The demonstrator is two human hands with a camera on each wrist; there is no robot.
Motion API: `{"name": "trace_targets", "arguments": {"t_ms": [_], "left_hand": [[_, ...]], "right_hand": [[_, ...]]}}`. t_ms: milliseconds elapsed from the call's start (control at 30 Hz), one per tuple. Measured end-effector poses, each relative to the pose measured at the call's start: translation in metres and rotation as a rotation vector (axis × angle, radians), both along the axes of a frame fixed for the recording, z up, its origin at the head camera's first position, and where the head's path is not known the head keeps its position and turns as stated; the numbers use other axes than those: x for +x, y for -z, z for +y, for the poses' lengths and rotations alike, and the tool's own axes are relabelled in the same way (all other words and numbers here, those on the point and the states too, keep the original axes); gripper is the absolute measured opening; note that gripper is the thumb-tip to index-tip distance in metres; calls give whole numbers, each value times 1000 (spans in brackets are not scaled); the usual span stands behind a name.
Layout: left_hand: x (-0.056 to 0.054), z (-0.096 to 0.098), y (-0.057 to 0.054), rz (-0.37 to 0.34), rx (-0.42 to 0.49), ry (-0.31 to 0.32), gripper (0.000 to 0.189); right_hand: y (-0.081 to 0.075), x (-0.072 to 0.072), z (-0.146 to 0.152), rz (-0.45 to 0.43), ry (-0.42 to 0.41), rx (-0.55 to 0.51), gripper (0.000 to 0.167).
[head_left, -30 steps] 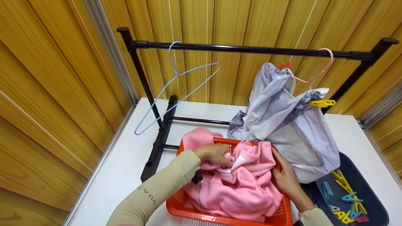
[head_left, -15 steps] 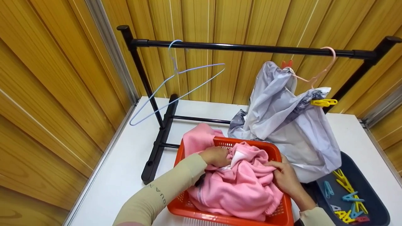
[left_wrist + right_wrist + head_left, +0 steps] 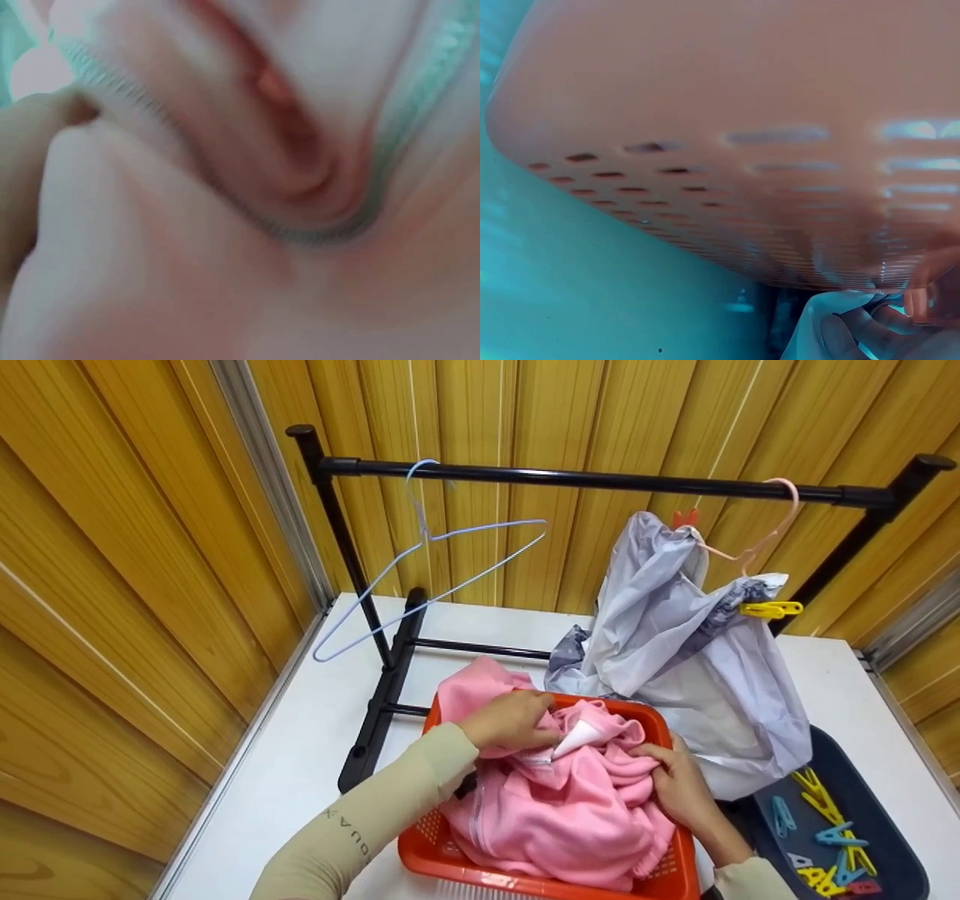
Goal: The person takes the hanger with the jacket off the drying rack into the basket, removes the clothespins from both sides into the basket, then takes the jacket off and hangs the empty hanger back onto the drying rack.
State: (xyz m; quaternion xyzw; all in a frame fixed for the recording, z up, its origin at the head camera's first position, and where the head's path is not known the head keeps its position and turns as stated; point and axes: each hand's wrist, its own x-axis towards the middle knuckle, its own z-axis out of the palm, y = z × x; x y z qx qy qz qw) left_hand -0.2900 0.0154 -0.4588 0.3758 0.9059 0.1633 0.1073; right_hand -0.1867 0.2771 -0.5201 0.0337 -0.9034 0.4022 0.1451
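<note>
A pink zip-up jacket (image 3: pixel 570 825) lies bunched in a red plastic basket (image 3: pixel 495 877), one part of it draped over the far left corner. My left hand (image 3: pixel 514 720) reaches in from the left and grips the cloth near a white patch, fingers bent over a fold. In the left wrist view, the zipper (image 3: pixel 300 236) curves through blurred pink fabric. At the basket's right side, my right hand (image 3: pixel 684 784) holds the rim, thumb over the edge against the jacket. The right wrist view shows its fingers (image 3: pixel 870 330) curled low at the slotted basket wall (image 3: pixel 705 75).
A black rack (image 3: pixel 600 478) stands behind the basket. On it hang a bare blue hanger (image 3: pixel 480 574) and a pink hanger (image 3: pixel 784 514) with whitish-grey cloth (image 3: pixel 675 645) held by a yellow clip (image 3: pixel 772 609). A dark tray (image 3: pixel 892 817) with several clothespins (image 3: pixel 817 795) sits at right.
The left hand works in the folds, first down into the cloth, now higher with its back showing. The right hand's thumb has come over the rim onto the jacket. The blue hanger has swung slightly.
</note>
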Motion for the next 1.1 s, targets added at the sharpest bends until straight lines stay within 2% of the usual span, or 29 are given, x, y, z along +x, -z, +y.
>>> {"name": "trace_targets", "arguments": {"t_ms": [133,233,367,467,600,733,833,900,1000,1100], "left_hand": [[-11,-10,-15,-141,215,-43,46],[-25,-18,-23,-121,316,-122,42],[-45,-31,-25,-17,270,-286,42],[-58,-43,-17,-26,194,-381,44],[-69,-55,-6,-130,133,-457,53],[-74,-63,-1,-280,112,-516,75],[-76,-63,1,-325,152,-547,77],[-77,-62,1,-301,203,-576,65],[-79,-56,0,-225,308,-617,48],[-80,-50,-4,-219,468,-646,40]], "right_hand": [[1,1,0,0,1,5,33],[1,1,0,-7,2,-1,33],[1,1,0,-5,2,-1,32],[0,1,0,0,8,2,32],[0,0,-2,4,8,2,31],[0,0,-2,-2,7,7,30],[0,0,-1,-10,13,10,29],[0,0,-1,-13,15,14,28],[1,0,0,-16,16,17,28],[1,0,1,-15,18,17,29]]}}
